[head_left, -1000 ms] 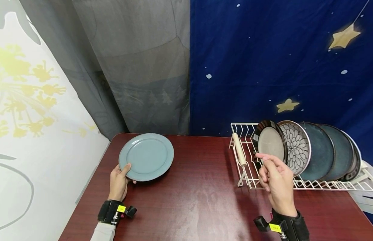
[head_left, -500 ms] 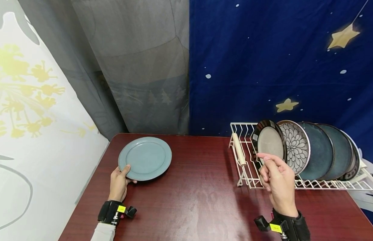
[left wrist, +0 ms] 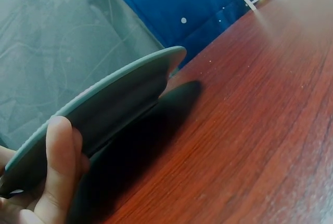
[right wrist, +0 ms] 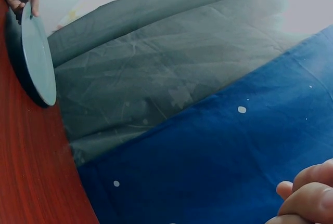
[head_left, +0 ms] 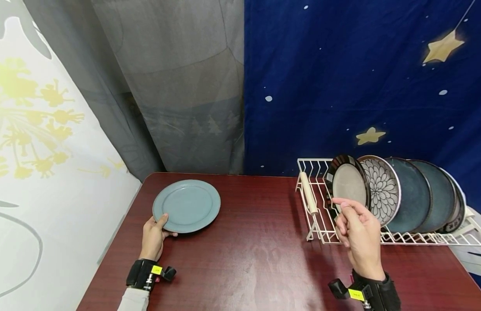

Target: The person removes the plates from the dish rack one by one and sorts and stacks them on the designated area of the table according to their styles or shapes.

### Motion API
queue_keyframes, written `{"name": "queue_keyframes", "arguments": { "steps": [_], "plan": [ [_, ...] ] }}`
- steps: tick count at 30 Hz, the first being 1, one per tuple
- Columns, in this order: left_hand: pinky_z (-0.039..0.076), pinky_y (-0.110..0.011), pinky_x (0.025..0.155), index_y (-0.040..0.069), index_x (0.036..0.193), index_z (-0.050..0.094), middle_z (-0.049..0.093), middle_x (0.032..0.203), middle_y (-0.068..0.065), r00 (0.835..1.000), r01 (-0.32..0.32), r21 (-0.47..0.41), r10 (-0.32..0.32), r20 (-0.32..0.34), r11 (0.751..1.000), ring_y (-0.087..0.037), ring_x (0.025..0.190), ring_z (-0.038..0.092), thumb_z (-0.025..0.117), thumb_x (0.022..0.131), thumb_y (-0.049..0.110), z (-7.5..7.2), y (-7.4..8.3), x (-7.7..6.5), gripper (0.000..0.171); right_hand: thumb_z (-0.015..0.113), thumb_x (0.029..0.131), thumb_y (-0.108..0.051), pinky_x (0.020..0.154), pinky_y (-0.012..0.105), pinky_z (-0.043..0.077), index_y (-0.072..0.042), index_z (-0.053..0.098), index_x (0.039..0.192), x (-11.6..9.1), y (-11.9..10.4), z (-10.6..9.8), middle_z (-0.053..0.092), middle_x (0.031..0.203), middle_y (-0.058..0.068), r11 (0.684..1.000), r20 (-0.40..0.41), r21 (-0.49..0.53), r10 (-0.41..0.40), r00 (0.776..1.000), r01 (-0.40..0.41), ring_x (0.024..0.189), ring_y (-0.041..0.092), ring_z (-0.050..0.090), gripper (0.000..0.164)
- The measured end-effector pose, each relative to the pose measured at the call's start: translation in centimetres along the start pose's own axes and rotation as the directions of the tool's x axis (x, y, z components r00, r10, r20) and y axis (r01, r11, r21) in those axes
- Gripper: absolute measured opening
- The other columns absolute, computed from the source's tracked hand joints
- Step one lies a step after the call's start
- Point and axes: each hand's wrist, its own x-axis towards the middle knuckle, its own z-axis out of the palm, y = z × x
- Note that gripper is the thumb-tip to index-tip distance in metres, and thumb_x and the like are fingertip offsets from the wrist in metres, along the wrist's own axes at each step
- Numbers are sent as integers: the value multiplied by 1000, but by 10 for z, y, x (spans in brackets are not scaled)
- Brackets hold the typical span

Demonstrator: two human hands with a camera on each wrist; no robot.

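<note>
A round blue-grey plate [head_left: 187, 205] is at the far left of the table. My left hand [head_left: 154, 236] grips its near left rim, thumb on top and fingers underneath. In the left wrist view, the plate [left wrist: 119, 89] slants over its dark shadow; whether its base touches the wood cannot be told. My right hand [head_left: 357, 237] hovers before the left end of a white wire dish rack [head_left: 314, 224], holding nothing, its index finger pointing left and the others loosely curled. In the right wrist view only a few fingers [right wrist: 312, 198] show.
Several plates and bowls stand on edge in the rack: a dark-rimmed plate [head_left: 348, 185], a flower-patterned dish [head_left: 380, 190], a dark blue plate [head_left: 409, 196] and others behind. The reddish-brown table [head_left: 244, 250] lies between the hands. Grey and blue curtains [head_left: 302, 86] hang behind.
The plate's far edge has sunk toward the table, so it lies flatter, still in my left hand. My right hand has hardly moved.
</note>
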Motion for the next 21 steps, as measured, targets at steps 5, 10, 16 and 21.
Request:
{"name": "queue_keyframes", "arguments": {
  "steps": [5,10,16,21],
  "plan": [
    [53,-40,52,-7,132,33,50,110,-30,1000,24,29,-25,6,999,-19,67,64,45,98,22,0,1,0,46,49,95,-13,25,33,12,16,49,115,0,0,0,37,47,4,1000,8,-4,-4,1000,4,29,10,27,35],
    [54,-43,54,-5,131,35,54,107,-24,996,89,82,-87,-29,993,-19,68,64,45,98,22,-2,1,2,45,49,95,-13,25,33,12,17,48,115,0,0,0,38,47,4,1000,3,-9,1,1000,-1,30,11,27,35],
    [54,-46,58,-7,131,35,55,106,-26,993,121,169,-118,-28,978,-24,67,66,40,98,17,-4,5,2,42,49,95,-13,25,34,12,16,49,114,0,1,-1,38,46,4,1000,-2,-19,-7,1000,7,29,11,27,35],
    [53,-41,48,-5,134,29,61,73,-18,985,175,359,-163,-64,917,-25,48,61,41,97,21,-8,12,2,47,48,95,-10,24,33,13,18,49,113,0,1,-1,39,47,4,1000,11,0,-29,1000,29,29,13,27,33]
  ]
}}
